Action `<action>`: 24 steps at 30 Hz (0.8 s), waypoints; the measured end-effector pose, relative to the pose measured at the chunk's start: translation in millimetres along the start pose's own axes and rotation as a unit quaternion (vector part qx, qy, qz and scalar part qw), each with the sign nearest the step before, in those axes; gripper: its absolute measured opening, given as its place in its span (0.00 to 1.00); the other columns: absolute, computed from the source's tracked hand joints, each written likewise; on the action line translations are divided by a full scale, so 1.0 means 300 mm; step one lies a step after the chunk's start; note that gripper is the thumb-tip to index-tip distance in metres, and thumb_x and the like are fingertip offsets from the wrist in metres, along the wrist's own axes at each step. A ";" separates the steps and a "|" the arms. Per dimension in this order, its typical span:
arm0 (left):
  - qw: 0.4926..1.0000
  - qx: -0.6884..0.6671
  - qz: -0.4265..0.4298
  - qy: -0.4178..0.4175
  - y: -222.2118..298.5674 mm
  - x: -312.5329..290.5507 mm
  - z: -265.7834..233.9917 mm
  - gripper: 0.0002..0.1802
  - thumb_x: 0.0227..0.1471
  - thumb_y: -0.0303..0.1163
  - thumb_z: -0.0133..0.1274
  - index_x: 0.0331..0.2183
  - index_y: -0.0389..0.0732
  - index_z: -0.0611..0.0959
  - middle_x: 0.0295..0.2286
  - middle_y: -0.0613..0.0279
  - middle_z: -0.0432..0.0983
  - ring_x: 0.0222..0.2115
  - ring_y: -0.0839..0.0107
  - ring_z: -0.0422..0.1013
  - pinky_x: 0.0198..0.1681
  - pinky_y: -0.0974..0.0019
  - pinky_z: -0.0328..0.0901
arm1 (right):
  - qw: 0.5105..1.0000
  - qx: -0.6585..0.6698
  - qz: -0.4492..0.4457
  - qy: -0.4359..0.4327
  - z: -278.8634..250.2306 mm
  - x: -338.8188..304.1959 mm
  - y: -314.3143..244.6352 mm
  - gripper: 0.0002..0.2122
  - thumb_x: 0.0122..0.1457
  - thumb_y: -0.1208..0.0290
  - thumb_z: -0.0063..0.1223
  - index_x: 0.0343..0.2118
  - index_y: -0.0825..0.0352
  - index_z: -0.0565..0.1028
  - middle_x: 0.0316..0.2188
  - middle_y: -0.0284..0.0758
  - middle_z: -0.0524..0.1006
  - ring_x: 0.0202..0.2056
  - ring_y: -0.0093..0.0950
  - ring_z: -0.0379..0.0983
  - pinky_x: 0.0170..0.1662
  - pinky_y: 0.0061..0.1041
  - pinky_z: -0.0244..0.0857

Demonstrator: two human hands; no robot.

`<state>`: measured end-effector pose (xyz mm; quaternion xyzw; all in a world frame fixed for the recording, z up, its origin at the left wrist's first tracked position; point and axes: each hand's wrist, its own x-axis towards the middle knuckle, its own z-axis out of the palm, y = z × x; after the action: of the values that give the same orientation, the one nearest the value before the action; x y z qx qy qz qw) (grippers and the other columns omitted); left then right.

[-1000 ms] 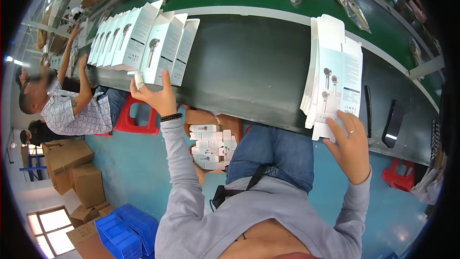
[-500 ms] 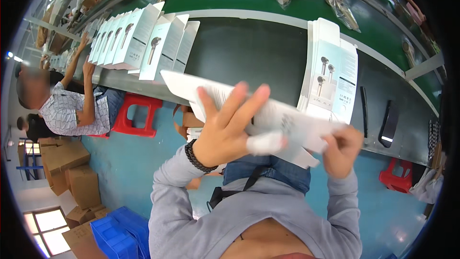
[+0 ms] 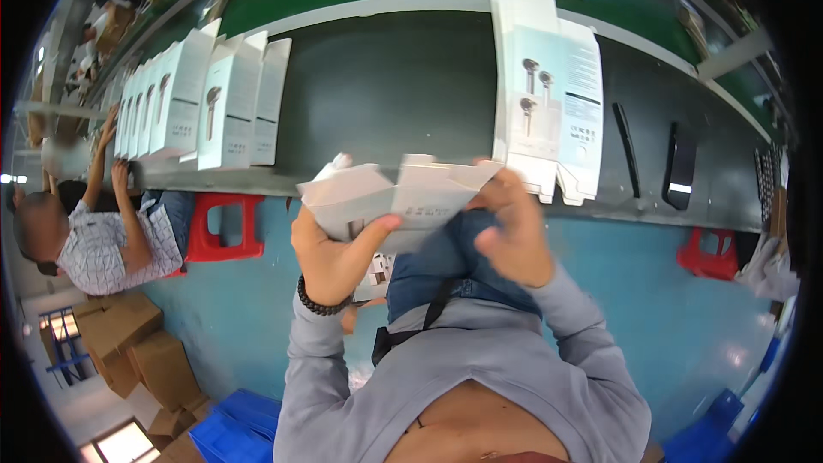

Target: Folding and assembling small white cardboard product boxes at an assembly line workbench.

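Observation:
A thin white printed carton [image 3: 429, 206] is opened into a box shape above my lap, its end flaps standing up toward the bench. My left hand [image 3: 334, 261], wearing a dark beaded bracelet, grips its left side with the thumb across the front panel. My right hand [image 3: 519, 236], slightly blurred, is at the carton's right end. Its fingertips meet a flap there, while the thumb stands apart from the carton. On the bench ahead to the right lies a stack of flattened cartons [image 3: 536, 94] with pictures of a handheld device.
Several upright cartons [image 3: 227, 107] stand in a row on the bench's left. A black pen-like stick [image 3: 627, 150] and a dark phone-like object [image 3: 680, 167] lie at right. A co-worker [image 3: 107, 240] sits left beside a red stool [image 3: 225, 227]. Brown boxes [image 3: 116, 326] and blue crates [image 3: 236, 429] stand behind.
The carton has gone from a flat, slanted sheet to an opened box shape. My right hand has moved left along it and loosened its pinch. The view has shifted.

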<state>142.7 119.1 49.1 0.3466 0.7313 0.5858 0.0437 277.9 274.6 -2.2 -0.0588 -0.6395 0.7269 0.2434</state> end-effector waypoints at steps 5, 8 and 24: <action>0.983 -0.078 -0.163 -0.026 -0.031 -0.093 0.009 0.38 0.30 0.35 0.68 0.44 0.30 0.71 0.44 0.54 0.68 0.48 0.67 0.63 0.48 0.65 0.59 | 0.993 0.031 0.106 0.042 0.141 -0.081 0.033 0.21 0.54 0.66 0.53 0.48 0.72 0.65 0.39 0.41 0.74 0.42 0.27 0.69 0.45 0.25 0.62; 0.929 -0.240 -0.246 -0.141 -0.077 -0.121 -0.063 0.54 0.23 0.44 0.71 0.50 0.31 0.63 0.47 0.47 0.63 0.51 0.60 0.60 0.51 0.60 0.58 | 0.982 0.143 0.123 -0.011 0.131 -0.054 0.049 0.20 0.54 0.66 0.52 0.46 0.73 0.66 0.39 0.37 0.74 0.40 0.24 0.69 0.44 0.24 0.62; 0.967 0.129 0.142 -0.170 -0.138 -0.134 0.035 0.56 0.43 0.65 0.45 0.58 0.38 0.39 0.58 0.41 0.35 0.59 0.51 0.36 0.58 0.50 0.36 | 0.990 0.135 -0.028 0.001 0.182 -0.021 0.123 0.44 0.44 0.62 0.63 0.59 0.66 0.45 0.51 0.41 0.61 0.52 0.31 0.59 0.54 0.28 0.52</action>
<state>159.0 102.3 -4.6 0.5438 0.7259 0.4193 0.0387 251.3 220.3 -29.5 -0.0084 -0.5362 0.7998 0.2697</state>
